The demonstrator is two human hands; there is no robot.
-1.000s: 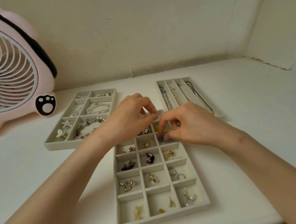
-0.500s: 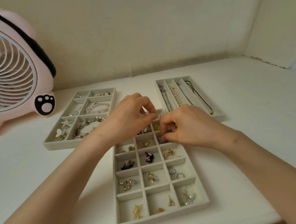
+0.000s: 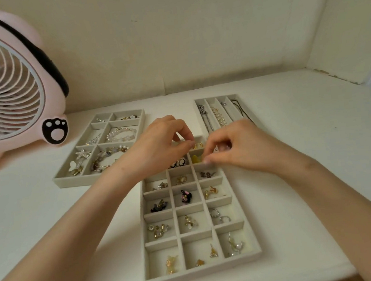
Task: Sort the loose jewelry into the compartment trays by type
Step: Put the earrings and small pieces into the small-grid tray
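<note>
Gold rings (image 3: 197, 145) sit between your two pinched grips, left hand (image 3: 158, 147) and right hand (image 3: 244, 148); whether either holds anything is unclear.

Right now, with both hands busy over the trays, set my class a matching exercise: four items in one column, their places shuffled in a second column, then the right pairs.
Items
1. silver star-shaped pin
2. white pearl strand
3. black flower earring
4. pink paw-print fan

Places
A. grey grid tray, nearest the camera
B. white table, far left
C. grey long-slot tray, far right
D. grey wide-compartment tray, left

Pairs: 1-D, 2-C, 3-A, 4-B.
</note>
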